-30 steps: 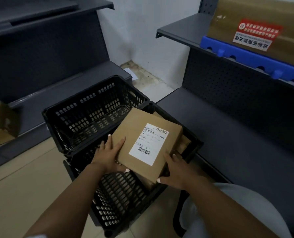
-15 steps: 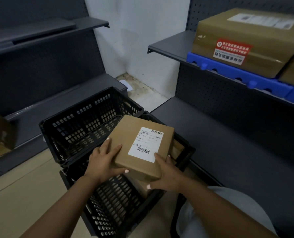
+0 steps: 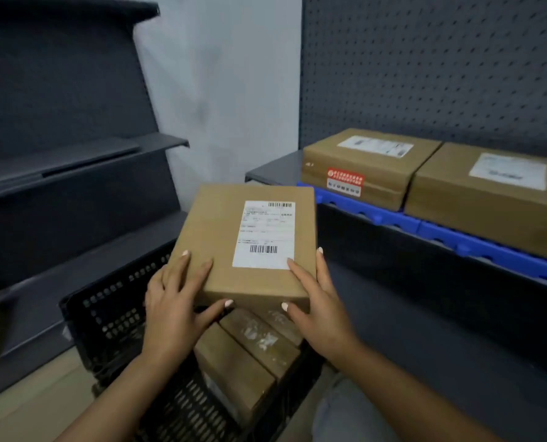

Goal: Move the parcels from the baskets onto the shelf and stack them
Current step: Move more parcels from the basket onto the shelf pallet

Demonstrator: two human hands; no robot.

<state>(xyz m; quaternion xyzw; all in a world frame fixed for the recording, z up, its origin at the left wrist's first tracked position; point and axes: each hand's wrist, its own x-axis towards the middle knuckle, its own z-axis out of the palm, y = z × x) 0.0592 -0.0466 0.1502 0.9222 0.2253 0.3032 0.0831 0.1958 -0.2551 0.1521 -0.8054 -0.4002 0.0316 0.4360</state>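
Note:
A flat brown parcel with a white shipping label is held up above the black baskets. My left hand grips its near left corner, fingers on top and thumb underneath. My right hand grips the near right corner the same way. Below the held parcel, more brown parcels lie in the near basket. On the right shelf, two larger brown boxes sit side by side on a blue plastic tray.
Dark empty shelves run along the left. A white wall fills the corner behind. A lower dark shelf board stretches along the right under the blue tray. Tan floor shows at the lower left.
Both hands have raised the parcel up out of the basket, towards the right shelf. The view has tilted up, so the boxes on the shelf now sit level with the parcel.

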